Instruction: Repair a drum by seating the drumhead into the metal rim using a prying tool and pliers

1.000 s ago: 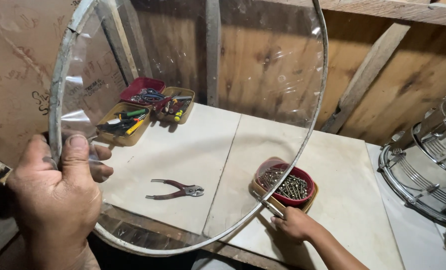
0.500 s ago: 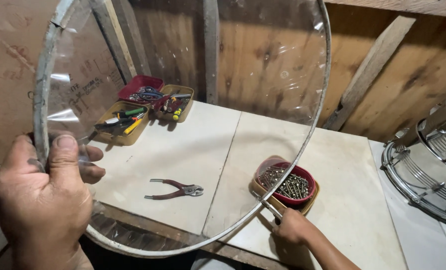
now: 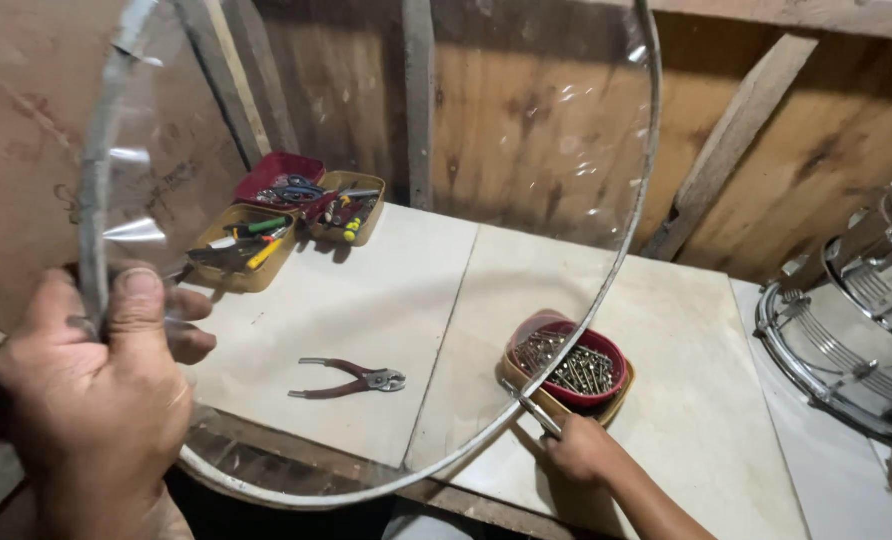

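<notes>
Your left hand [image 3: 91, 400] grips the clear drumhead [image 3: 386, 200]; your right hand [image 3: 581, 450] pinches what looks like a screw [image 3: 532, 408]. The red bowl [image 3: 566, 365] holds screws; the trays [image 3: 286, 215] hold tools.

Light: dim, warm, falling from above onto the pale worktop [image 3: 366, 300]; wooden wall [image 3: 526, 110] behind stays dark. Glare streaks on the clear drumhead [image 3: 526, 150] (brightest near its left rim). Short soft shadows under the pliers [image 3: 351, 378]. Left hand [image 3: 86, 400] close, soft-focused. Chrome drums [image 3: 856, 310] show highlights.
</notes>
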